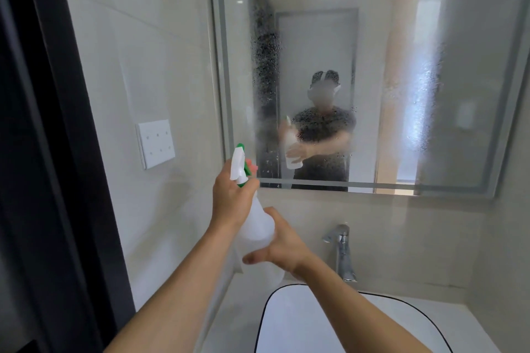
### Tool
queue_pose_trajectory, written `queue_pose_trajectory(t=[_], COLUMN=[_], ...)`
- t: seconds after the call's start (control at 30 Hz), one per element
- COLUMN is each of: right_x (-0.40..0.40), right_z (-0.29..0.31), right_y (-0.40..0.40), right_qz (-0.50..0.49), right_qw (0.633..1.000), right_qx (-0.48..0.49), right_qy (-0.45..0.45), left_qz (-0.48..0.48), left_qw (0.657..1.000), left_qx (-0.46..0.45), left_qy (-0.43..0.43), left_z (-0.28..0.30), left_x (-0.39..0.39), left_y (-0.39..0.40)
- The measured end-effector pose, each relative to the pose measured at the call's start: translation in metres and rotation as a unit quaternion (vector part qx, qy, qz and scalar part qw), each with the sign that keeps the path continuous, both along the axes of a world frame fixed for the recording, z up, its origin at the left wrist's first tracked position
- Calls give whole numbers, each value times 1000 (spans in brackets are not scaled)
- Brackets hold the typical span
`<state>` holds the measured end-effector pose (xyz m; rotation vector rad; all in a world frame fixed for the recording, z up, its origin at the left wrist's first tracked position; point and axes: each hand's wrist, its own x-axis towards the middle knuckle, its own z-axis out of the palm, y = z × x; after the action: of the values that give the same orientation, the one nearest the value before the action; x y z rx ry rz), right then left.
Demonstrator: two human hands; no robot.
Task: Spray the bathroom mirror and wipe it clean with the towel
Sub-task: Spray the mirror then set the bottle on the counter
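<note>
Droplet-fogged mirror (pixel 315 37), pale tiled wall (pixel 129 51), basin (pixel 315 324)

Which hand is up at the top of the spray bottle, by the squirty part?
The left hand. It grips the neck of the spray bottle just under the white and green trigger head. The right hand is lower, cupping the bottle's clear body.
</note>
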<state>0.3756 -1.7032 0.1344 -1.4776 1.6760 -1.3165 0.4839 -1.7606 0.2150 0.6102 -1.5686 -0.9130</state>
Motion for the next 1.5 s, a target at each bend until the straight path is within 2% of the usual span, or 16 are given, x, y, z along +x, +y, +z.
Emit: queue_pose_trajectory(t=[0.2, 0.37, 0.57, 0.7, 0.83, 1.03, 1.2, 1.5], right_x=[-7, -23, -54, -82, -113, -143, -162, -181], right_z=[2, -2, -12, -23, -38, -48, -58, -110], right_y=[11, 32, 75, 118, 171, 257, 306, 367], right_qz=[-20, -61, -117, -173, -251, -326, -364, -374], right_qw=[1000, 998, 993, 984, 968, 944, 929, 921], right_qx=[-19, -19, -12, -4, 3, 31, 48, 65], right_qy=[-13, -16, -27, -32, -28, -47, -53, -84], left_qz=[-14, -9, -75, -172, -280, -405, -442, -440], left_qw=[1000, 995, 985, 964, 922, 868, 846, 836], left_qx=[11, 13, 13, -1, -27, -54, -70, -78], left_qy=[-26, -103, -153, -205, -267, -283, -291, -319], left_z=[5, 2, -15, -27, -42, -55, -67, -116], left_x=[-11, -32, -69, -99, -136, -184, -214, -241], left_y=[8, 23, 46, 72, 106, 166, 206, 263])
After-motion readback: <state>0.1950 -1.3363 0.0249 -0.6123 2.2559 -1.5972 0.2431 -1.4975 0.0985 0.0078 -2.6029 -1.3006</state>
